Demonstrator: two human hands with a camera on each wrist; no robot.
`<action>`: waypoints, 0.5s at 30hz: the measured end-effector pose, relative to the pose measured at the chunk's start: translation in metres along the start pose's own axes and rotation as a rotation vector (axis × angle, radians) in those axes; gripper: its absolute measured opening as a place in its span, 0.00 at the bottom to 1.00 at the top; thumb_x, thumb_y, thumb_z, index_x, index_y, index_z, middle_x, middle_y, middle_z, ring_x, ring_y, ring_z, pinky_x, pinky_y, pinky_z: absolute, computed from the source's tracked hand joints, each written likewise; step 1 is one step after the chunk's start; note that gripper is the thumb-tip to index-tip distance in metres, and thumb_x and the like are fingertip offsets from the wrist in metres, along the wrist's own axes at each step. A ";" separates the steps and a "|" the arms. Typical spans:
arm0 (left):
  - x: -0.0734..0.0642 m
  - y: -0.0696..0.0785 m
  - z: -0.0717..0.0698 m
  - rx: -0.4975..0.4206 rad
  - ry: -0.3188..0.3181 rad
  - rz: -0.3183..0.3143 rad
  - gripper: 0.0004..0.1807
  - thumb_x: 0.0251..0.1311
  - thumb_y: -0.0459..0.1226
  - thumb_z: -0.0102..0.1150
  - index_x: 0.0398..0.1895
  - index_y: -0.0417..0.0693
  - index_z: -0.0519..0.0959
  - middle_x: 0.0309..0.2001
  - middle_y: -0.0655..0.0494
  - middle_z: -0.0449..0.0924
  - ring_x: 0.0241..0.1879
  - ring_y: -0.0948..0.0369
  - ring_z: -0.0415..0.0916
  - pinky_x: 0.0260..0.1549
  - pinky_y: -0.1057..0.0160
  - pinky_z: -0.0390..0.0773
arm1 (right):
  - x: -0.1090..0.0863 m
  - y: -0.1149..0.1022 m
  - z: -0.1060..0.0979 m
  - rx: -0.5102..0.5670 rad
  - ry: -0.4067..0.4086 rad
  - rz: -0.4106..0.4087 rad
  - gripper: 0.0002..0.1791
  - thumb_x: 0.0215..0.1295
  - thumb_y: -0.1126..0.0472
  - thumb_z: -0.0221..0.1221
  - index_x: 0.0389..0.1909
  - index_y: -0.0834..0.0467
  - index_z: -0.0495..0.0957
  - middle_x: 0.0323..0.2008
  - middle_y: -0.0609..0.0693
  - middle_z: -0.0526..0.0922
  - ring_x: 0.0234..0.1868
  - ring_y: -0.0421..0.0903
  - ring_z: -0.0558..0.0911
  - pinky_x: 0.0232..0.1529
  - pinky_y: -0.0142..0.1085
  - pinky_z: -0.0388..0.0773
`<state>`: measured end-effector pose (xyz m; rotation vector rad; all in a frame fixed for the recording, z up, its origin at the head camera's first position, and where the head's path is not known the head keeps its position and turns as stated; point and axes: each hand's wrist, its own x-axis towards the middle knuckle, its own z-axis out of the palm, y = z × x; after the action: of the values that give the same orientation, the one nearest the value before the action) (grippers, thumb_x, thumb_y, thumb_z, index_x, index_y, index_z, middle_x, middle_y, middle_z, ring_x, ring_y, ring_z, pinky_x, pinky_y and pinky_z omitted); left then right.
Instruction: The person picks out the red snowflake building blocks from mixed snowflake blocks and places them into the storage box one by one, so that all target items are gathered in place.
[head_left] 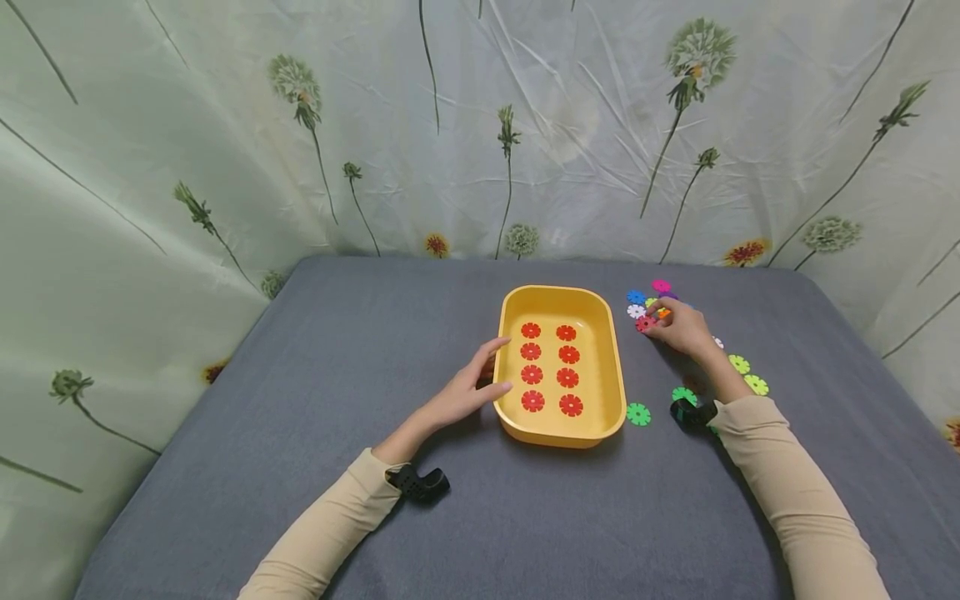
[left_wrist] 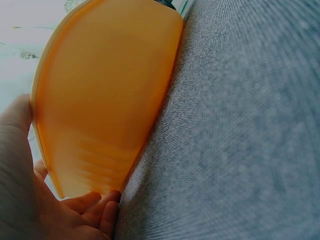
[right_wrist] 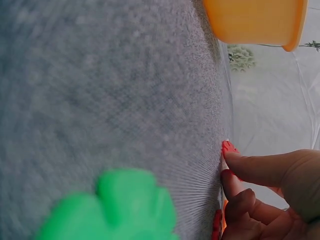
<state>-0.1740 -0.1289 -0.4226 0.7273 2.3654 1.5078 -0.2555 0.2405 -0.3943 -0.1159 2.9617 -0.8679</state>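
Observation:
A yellow plastic tub [head_left: 600, 358] stands on the grey cloth, with several red snowflake discs [head_left: 567, 377] in two columns on its floor. My left hand [head_left: 465, 390] holds the tub's left side, thumb and forefinger at the rim; in the left wrist view the other fingers [left_wrist: 82, 202] curl against its outer wall. Right of the tub, my right hand [head_left: 682, 328] pinches a red snowflake disc [right_wrist: 229, 147] between thumb and forefinger, above a cluster of loose discs. Part of that cluster is hidden behind the hand.
Blue [head_left: 636, 297], white [head_left: 635, 311] and pink discs [head_left: 661, 285] lie around the right hand. Green discs [head_left: 638, 414] lie beside the tub and under the right wrist, yellow-green ones [head_left: 756, 384] beyond the forearm. A flowered curtain [head_left: 450, 125] hangs behind the table.

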 end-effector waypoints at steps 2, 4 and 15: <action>0.000 0.000 0.000 0.000 0.000 -0.002 0.38 0.62 0.48 0.54 0.72 0.63 0.47 0.68 0.47 0.61 0.63 0.53 0.66 0.62 0.49 0.67 | 0.001 0.001 0.001 0.002 0.012 -0.007 0.19 0.59 0.61 0.61 0.48 0.65 0.71 0.34 0.63 0.76 0.34 0.52 0.72 0.30 0.31 0.66; 0.001 -0.001 0.000 0.001 -0.001 -0.003 0.38 0.62 0.49 0.54 0.72 0.64 0.47 0.68 0.47 0.60 0.63 0.53 0.66 0.62 0.49 0.67 | 0.001 0.001 0.001 0.007 0.018 -0.009 0.19 0.59 0.61 0.61 0.48 0.65 0.71 0.35 0.64 0.75 0.35 0.53 0.72 0.31 0.31 0.66; 0.000 -0.001 0.000 0.004 -0.001 0.009 0.39 0.62 0.49 0.54 0.72 0.60 0.47 0.67 0.45 0.61 0.64 0.52 0.66 0.62 0.48 0.67 | 0.000 -0.002 0.002 0.037 0.031 -0.006 0.16 0.62 0.63 0.56 0.50 0.64 0.72 0.36 0.63 0.74 0.36 0.53 0.71 0.31 0.32 0.65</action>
<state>-0.1747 -0.1290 -0.4236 0.7405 2.3688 1.5062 -0.2549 0.2380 -0.3947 -0.1104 2.9733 -0.9334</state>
